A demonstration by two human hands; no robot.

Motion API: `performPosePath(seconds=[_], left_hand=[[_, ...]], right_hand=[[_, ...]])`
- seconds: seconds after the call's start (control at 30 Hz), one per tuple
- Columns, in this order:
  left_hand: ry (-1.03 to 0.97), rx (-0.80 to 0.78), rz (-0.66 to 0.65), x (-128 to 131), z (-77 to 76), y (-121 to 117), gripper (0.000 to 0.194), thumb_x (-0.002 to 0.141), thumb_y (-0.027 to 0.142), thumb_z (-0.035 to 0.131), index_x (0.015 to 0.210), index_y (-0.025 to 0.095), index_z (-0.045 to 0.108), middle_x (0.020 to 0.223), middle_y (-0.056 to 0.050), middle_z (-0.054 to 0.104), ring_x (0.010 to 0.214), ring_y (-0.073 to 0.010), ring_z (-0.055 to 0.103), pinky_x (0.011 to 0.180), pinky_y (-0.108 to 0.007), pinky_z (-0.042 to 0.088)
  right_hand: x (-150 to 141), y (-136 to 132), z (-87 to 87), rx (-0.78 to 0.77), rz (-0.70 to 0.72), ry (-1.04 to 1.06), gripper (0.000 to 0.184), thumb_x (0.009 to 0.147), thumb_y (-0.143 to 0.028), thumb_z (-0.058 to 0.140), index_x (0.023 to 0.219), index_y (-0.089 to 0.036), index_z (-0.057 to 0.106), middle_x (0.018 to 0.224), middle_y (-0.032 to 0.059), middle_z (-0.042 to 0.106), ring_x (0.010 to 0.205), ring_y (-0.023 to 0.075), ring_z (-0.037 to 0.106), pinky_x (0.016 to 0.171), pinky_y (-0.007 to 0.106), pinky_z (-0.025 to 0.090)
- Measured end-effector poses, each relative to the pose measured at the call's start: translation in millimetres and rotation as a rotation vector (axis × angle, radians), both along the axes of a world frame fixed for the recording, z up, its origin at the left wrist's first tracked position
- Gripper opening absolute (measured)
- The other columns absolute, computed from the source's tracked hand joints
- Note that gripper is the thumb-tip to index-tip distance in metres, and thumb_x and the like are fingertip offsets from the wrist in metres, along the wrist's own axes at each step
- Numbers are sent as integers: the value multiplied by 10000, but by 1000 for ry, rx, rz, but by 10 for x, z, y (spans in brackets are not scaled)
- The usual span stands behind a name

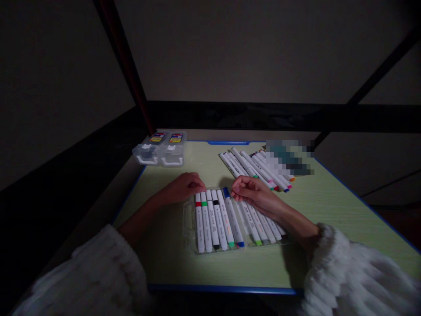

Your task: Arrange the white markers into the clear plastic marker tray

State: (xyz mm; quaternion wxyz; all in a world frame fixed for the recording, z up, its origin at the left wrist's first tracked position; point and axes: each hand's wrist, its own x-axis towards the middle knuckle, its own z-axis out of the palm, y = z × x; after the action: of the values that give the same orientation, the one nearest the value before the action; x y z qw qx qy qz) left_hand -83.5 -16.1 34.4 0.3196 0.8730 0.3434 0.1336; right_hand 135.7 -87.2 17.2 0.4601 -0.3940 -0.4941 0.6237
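Observation:
A clear plastic open case (188,221) lies flat at the middle of the table, with white markers in both halves. In its left half, red, green and black bands show on the markers, and a blue-capped marker (234,221) slants at the right end of that row. My left hand (189,185) rests at the row's far left end, fingertips drawn together by the marker tops. Just right of the blue cap is my right hand (255,193), fingers curled and closed, its wrist over the right-half markers (255,224). Whatever is in either hand's fingers, I cannot make out.
Several loose white markers (245,162) with coloured ends lie in a pile at the back right, beside a blurred-out patch. Two clear handled boxes (173,153) stand at the back left. The pale green table (210,272) has a blue edge.

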Motion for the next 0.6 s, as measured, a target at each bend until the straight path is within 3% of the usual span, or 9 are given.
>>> performPosePath(seconds=[0.6], left_hand=[[59, 27, -49, -8, 0, 8, 248, 757, 237, 465, 779, 137, 691, 635, 5, 487, 602, -89, 470, 539, -195, 330]], right_hand=[[14, 5, -16, -18, -12, 27, 149, 681, -255, 678, 713, -159, 570, 652, -10, 598, 558, 62, 517, 517, 197, 376]])
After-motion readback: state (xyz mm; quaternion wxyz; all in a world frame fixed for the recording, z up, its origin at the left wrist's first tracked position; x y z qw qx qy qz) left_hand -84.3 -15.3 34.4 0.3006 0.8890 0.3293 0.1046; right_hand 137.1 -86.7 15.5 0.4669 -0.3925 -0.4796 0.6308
